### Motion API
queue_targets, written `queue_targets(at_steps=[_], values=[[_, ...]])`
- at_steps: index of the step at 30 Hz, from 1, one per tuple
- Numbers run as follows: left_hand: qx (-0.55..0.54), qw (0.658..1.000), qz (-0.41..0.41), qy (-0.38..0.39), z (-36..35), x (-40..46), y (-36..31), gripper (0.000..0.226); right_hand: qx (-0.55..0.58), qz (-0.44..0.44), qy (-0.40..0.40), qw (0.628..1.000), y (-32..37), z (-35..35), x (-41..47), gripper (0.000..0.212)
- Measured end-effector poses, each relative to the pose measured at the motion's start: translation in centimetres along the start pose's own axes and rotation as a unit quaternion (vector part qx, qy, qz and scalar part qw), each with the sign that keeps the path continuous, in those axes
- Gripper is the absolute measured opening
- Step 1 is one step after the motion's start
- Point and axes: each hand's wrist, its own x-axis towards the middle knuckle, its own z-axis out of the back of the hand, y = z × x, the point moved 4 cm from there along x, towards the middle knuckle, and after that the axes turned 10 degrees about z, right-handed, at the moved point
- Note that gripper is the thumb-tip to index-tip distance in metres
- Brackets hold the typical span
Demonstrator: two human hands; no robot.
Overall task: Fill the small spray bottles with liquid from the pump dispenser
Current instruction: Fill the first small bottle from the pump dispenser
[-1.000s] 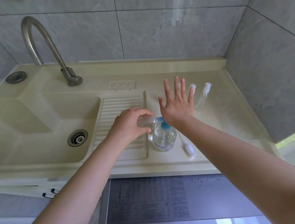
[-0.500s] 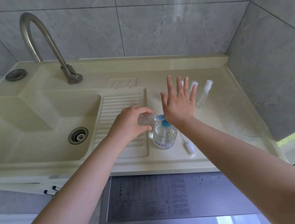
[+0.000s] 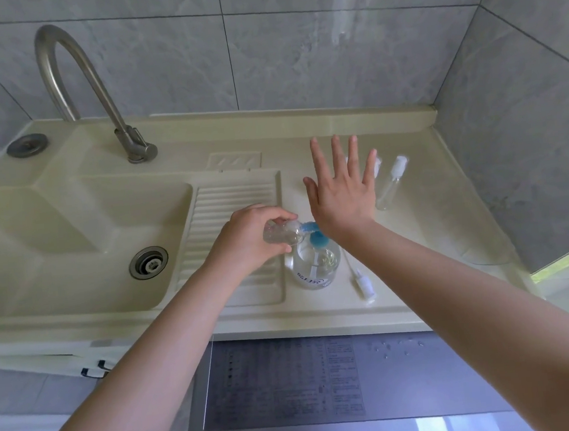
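Head view shows, at centre frame, the left hand (image 3: 251, 240) grasping a bottle (image 3: 279, 235) tilted against the spout of the dispenser (image 3: 315, 264), the right hand (image 3: 342, 198) flat, fingers spread, on the pump; a misaligned mouth could spill liquid.

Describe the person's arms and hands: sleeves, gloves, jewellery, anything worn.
Both arms are bare along their whole visible length; no sleeve edge shows in the head view. The left hand and the right hand wear no gloves. No ring shows on the fingers, and no watch or bracelet on either wrist. The nails on the right hand look short and unpainted, as far as can be told.
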Motion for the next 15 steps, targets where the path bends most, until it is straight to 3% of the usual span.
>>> queue_targets(at_steps=[9, 15], values=[[0.016, 1.0, -0.005, -0.002, -0.2, 0.1, 0.0, 0.053, 0.023, -0.015, 0.043, 0.999, 0.1, -1.4, -1.3, 0.062], [-0.004, 1.0, -0.003, -0.005, 0.2, 0.1, 0.2, 0.053, 0.011, -0.004, 0.017, 1.0, 0.0, 0.4, -0.9, 0.065]])
